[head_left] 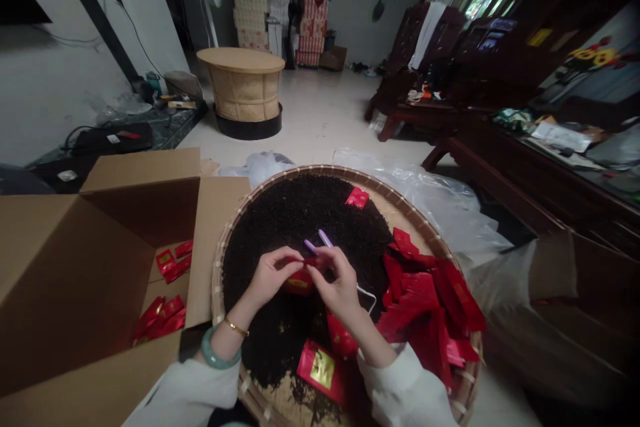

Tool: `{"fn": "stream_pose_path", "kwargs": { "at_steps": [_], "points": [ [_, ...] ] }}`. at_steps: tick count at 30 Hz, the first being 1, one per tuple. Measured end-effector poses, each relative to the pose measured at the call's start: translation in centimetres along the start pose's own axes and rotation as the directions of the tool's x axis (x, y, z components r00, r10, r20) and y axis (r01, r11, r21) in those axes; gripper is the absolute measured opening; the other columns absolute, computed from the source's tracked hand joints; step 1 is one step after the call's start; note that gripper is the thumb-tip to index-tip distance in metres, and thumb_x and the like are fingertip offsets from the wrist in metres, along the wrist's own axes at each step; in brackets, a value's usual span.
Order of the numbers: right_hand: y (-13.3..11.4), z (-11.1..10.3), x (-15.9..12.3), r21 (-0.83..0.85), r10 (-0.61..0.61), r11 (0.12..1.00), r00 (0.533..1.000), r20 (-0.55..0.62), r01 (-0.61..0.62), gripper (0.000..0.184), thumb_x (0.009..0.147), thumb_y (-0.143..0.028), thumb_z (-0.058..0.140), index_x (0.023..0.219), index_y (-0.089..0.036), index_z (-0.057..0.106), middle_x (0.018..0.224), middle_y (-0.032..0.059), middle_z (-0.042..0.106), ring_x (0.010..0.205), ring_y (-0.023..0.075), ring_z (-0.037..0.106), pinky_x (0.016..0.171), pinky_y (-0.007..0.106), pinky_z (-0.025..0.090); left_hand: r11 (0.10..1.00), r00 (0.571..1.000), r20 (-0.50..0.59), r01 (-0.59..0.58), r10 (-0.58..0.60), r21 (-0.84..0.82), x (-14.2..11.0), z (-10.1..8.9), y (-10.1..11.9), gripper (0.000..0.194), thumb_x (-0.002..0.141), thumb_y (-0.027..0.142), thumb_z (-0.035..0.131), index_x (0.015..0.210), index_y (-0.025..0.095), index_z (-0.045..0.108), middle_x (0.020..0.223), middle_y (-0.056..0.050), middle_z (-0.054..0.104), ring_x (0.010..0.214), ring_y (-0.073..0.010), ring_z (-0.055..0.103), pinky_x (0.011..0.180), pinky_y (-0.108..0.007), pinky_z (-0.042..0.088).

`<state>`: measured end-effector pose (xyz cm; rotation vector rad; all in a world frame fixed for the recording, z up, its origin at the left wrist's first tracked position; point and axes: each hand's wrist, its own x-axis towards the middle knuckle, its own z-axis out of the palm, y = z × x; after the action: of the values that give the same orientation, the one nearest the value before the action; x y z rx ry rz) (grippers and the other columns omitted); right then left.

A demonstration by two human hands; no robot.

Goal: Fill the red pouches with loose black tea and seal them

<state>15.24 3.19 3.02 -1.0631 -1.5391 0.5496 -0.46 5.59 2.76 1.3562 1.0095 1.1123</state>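
Note:
Over a round bamboo tray [219, 267] spread with dark loose tea leaves [300, 207], both hands pinch the top edge of one small red packet [299, 283]. My left hand [273, 277] has thumb and fingers closed on its left end. On the right end, the fingers of my right hand [337, 283] are closed too. Just beyond the right hand are two lilac bars [325, 238] of a tool whose rest is hidden. A thin white loop [369, 297] shows beside that hand. Below lies a larger red packet with a gold label [323, 368].
Flat red packets [420, 300] are heaped on the tray's right side; one red packet [357, 197] lies near the far rim. At left stands an open cardboard box [50, 280] with several filled red packets [163, 317]. Plastic sheeting [425, 193] and a dark wooden table [545, 167] are at right.

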Motion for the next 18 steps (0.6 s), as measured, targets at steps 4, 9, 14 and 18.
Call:
{"fn": "stream_pose_path", "kwargs": {
  "at_steps": [4,9,14,18],
  "points": [
    [0.0,0.1,0.2,0.047,0.143,0.989,0.990,0.004,-0.143,0.010,0.079,-0.024,0.063,0.071,-0.020,0.066,0.066,0.0010,0.062,0.061,0.0151,0.058,0.057,0.026,0.045,0.998,0.997,0.032,0.067,-0.067,0.001,0.0,0.0,-0.1,0.019,0.070,0.028,0.069,0.083,0.015,0.068,0.083,-0.004,0.070,0.079,-0.0188,0.063,0.076,-0.029,0.049],
    [1.9,-0.3,0.9,0.186,0.451,0.871,0.890,0.067,-0.456,0.024,0.078,-0.042,0.062,0.077,-0.018,0.065,0.061,0.0010,0.060,0.052,0.0152,0.055,0.050,0.026,0.044,0.956,0.941,0.181,0.294,-0.285,-0.022,-0.2,0.2,-0.1,0.046,0.061,0.021,0.076,0.104,0.012,0.062,0.098,-0.008,0.070,0.084,-0.0213,0.065,0.077,-0.032,0.050],
    [4.8,-1.3,1.3,-0.300,0.324,0.904,0.946,0.014,-0.305,0.034,0.084,-0.042,0.053,0.105,-0.016,0.063,0.095,0.0117,0.064,0.084,0.0238,0.060,0.076,0.038,0.049,0.842,0.867,0.229,0.489,-0.442,-0.227,-0.4,0.0,0.2,0.053,0.063,0.030,0.079,0.107,0.011,0.058,0.092,-0.012,0.072,0.069,-0.0200,0.068,0.066,-0.030,0.053],
    [6.4,-1.4,0.9,-0.756,0.357,0.644,0.920,0.160,-0.119,0.047,0.079,-0.032,0.064,0.122,-0.014,0.054,0.106,0.0171,0.060,0.094,0.0297,0.056,0.081,0.041,0.046,0.749,0.835,0.270,0.550,-0.479,-0.370,-0.3,-0.3,0.4,0.052,0.072,0.040,0.072,0.114,0.013,0.055,0.089,-0.014,0.074,0.061,-0.0189,0.068,0.059,-0.028,0.053]
  ]
}}
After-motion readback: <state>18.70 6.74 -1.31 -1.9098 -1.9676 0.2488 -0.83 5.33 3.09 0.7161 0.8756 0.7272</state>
